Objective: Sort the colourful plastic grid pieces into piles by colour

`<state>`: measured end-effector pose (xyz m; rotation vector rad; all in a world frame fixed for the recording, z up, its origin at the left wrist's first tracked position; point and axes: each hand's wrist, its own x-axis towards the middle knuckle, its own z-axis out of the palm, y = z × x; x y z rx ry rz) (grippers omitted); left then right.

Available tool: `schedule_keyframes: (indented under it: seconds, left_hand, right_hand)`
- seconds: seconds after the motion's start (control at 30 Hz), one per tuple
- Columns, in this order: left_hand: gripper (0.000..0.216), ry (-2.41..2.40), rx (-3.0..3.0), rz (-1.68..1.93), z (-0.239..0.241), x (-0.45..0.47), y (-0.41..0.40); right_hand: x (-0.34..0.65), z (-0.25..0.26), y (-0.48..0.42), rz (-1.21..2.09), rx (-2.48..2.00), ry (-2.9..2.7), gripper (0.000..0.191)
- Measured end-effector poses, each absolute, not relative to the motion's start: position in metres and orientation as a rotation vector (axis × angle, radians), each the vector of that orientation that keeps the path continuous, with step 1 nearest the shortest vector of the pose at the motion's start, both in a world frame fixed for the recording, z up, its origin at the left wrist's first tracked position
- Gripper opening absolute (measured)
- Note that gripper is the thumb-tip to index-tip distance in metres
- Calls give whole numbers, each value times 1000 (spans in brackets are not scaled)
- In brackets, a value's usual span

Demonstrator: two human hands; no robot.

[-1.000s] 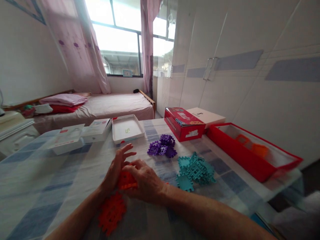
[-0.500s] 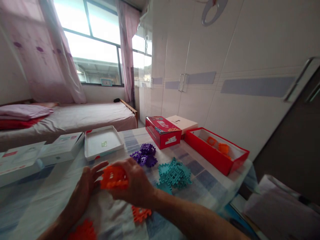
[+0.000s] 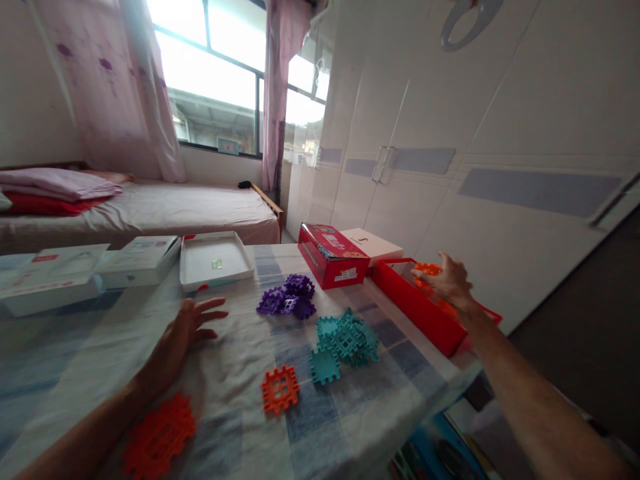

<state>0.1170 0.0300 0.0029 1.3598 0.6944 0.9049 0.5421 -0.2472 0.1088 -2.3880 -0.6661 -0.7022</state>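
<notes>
My right hand (image 3: 450, 280) reaches over the open red box (image 3: 415, 308) at the table's right edge, its fingers closed on orange puzzle tiles (image 3: 426, 269) held just above the box. My left hand (image 3: 187, 328) rests flat on the checked tablecloth with fingers spread, holding nothing. A single orange tile (image 3: 280, 389) lies on the cloth in front of me, and a stack of orange tiles (image 3: 159, 435) sits near my left forearm. A teal pile (image 3: 345, 340) and a purple pile (image 3: 287, 304) of tiles lie between my hands.
A closed red box (image 3: 330, 255) and a white box (image 3: 373, 243) stand behind the open red one. A white tray lid (image 3: 214, 260) and two flat white boxes (image 3: 95, 265) line the far left. A bed (image 3: 140, 210) and wardrobe doors (image 3: 450, 147) lie beyond. The table edge is near right.
My right hand carried the orange tiles from in front of me rightwards to above the open red box. My left hand let go and now lies flat. One orange tile stayed on the cloth.
</notes>
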Motion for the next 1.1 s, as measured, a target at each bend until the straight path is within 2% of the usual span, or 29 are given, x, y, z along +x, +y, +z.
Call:
schedule_keyframes:
  seconds: [0.07, 0.2, 0.47, 0.57, 0.7, 0.8, 0.93, 1.1]
  left_hand:
    - [64, 683, 1376, 904, 3, 116, 29]
    - [66, 665, 1401, 927, 2, 117, 28]
    - [66, 659, 1409, 924, 1, 118, 29]
    - [66, 667, 1405, 927, 1, 117, 30]
    - [67, 673, 1402, 930, 3, 117, 28]
    - [66, 672, 1404, 937, 5, 118, 26]
    - [66, 668, 1410, 944, 6, 119, 26]
    - [65, 639, 1420, 943, 3, 120, 28]
  right_hand:
    - [535, 103, -249, -777, -2416, -726, 63]
    - [501, 96, -231, -847, -2187, -1207, 30]
    - [409, 83, -189, -550, -1953, -1496, 25]
    - [403, 79, -196, -525, -2049, -1476, 27]
    - [436, 66, -227, -535, -2418, -1296, 35]
    - [452, 46, -257, -342, -2618, -1135, 48]
    - [438, 20, -287, -59, -2620, -1120, 65]
    - [424, 6, -299, -40, -2527, -1090, 58]
